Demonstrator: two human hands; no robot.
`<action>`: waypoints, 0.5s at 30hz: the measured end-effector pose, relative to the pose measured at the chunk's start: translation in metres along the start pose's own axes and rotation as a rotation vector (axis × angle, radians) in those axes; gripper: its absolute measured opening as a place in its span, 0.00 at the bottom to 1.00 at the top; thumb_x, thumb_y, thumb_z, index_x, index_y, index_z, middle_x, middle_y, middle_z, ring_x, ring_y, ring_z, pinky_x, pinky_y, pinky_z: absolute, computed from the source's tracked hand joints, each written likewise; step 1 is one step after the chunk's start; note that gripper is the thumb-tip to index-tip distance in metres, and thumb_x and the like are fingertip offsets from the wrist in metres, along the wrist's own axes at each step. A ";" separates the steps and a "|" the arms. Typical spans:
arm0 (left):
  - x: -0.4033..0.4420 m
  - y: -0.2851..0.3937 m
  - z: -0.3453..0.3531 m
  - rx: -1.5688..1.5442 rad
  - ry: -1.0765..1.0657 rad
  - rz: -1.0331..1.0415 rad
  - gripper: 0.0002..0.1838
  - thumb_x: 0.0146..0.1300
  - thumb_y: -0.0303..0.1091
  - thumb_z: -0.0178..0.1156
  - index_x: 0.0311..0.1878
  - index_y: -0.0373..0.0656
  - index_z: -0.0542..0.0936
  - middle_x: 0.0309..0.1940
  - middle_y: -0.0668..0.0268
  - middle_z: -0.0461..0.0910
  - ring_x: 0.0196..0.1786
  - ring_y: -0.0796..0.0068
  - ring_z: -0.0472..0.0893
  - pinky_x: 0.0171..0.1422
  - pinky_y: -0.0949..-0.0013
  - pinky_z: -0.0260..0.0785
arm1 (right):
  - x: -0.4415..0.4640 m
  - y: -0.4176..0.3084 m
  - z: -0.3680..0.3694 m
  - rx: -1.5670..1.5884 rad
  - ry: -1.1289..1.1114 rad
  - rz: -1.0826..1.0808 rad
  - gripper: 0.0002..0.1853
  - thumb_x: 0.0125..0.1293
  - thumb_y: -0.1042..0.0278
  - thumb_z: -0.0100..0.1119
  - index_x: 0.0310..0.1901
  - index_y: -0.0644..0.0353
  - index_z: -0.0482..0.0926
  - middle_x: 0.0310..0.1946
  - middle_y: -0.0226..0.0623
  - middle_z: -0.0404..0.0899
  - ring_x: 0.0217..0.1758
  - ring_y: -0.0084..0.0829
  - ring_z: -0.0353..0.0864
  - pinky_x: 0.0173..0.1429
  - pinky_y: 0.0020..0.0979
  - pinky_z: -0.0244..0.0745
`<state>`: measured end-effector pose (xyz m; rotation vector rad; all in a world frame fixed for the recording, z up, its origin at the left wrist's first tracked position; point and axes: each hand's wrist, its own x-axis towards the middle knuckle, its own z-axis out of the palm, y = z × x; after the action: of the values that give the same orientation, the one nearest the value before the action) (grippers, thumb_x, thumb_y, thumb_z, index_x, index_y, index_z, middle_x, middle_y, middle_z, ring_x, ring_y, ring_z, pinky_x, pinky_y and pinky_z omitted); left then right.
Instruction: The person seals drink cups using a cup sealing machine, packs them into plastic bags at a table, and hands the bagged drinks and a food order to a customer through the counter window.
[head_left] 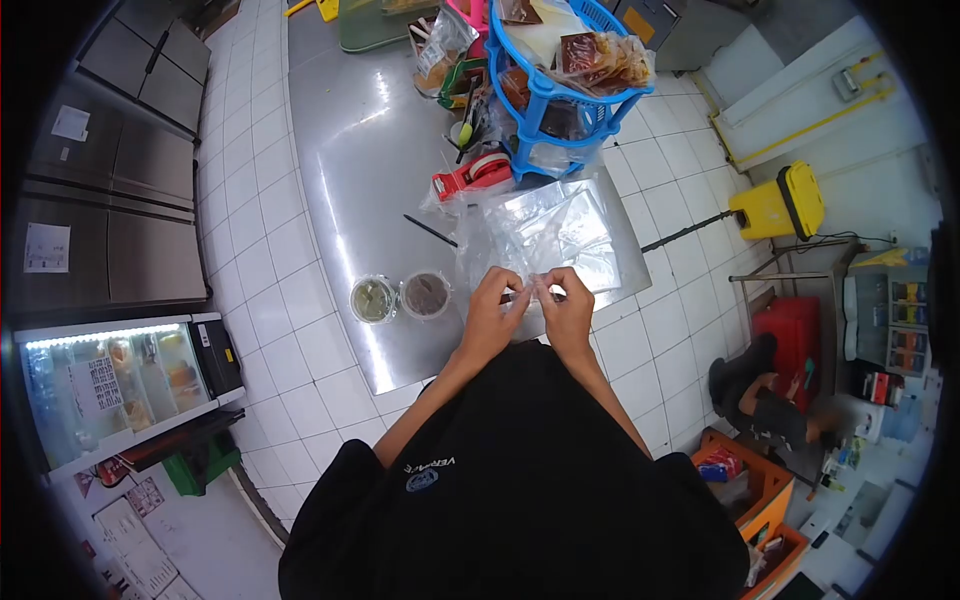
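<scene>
The black shirt [560,470] of the wearer fills the bottom middle of the frame, with both forearms reaching up from it. At the centre, over the near edge of the steel surface [345,180], the left hand [490,310] and the right hand [572,315] come close together, the fingers of each pinched narrow on a small bit of clear plastic [537,285] that sits between them. Left of the left hand, two round clear-walled containers stand on the surface side by side: one with greenish contents [373,299], the other with darker, brownish contents [426,295]. Just beyond the hands, right of centre, lies a spread of shiny plastic sheets [580,235]; a thin black stick [430,231] rests at a slant to their left. Farther up, a red tape dispenser [472,178] lies beside a tiered blue rack [537,105], which holds wrapped packets [605,60] at the upper middle of the frame. A green tray [375,32] is at the far end of the surface. Across the tiled floor [250,200], a person in dark clothing [775,420] sits at the lower right, and a yellow bin [780,203] stands at the upper right.
</scene>
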<state>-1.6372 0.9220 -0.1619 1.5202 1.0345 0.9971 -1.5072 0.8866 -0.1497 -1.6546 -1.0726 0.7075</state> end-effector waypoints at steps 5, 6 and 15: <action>-0.001 -0.018 -0.016 0.108 0.010 0.019 0.10 0.59 0.20 0.65 0.41 0.37 0.74 0.36 0.58 0.74 0.39 0.63 0.80 0.41 0.65 0.77 | 0.003 -0.013 0.010 -0.156 0.005 -0.519 0.14 0.62 0.83 0.64 0.24 0.65 0.67 0.24 0.45 0.70 0.29 0.46 0.74 0.34 0.40 0.70; 0.002 -0.012 -0.017 0.111 0.008 0.024 0.10 0.59 0.20 0.65 0.41 0.37 0.74 0.36 0.58 0.74 0.39 0.63 0.80 0.41 0.65 0.77 | 0.004 -0.015 0.011 -0.156 0.000 -0.540 0.16 0.62 0.83 0.64 0.24 0.64 0.66 0.24 0.45 0.71 0.30 0.45 0.75 0.34 0.39 0.70; 0.012 0.006 -0.005 0.101 0.283 0.285 0.12 0.57 0.14 0.63 0.36 0.37 0.70 0.40 0.58 0.72 0.39 0.62 0.78 0.36 0.63 0.76 | 0.007 -0.036 0.019 -0.093 0.044 -0.407 0.19 0.68 0.82 0.61 0.23 0.63 0.62 0.19 0.39 0.66 0.28 0.33 0.80 0.36 0.31 0.77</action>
<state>-1.6379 0.9336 -0.1542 1.6737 1.0955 1.4096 -1.5319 0.9051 -0.1216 -1.4560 -1.3734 0.3578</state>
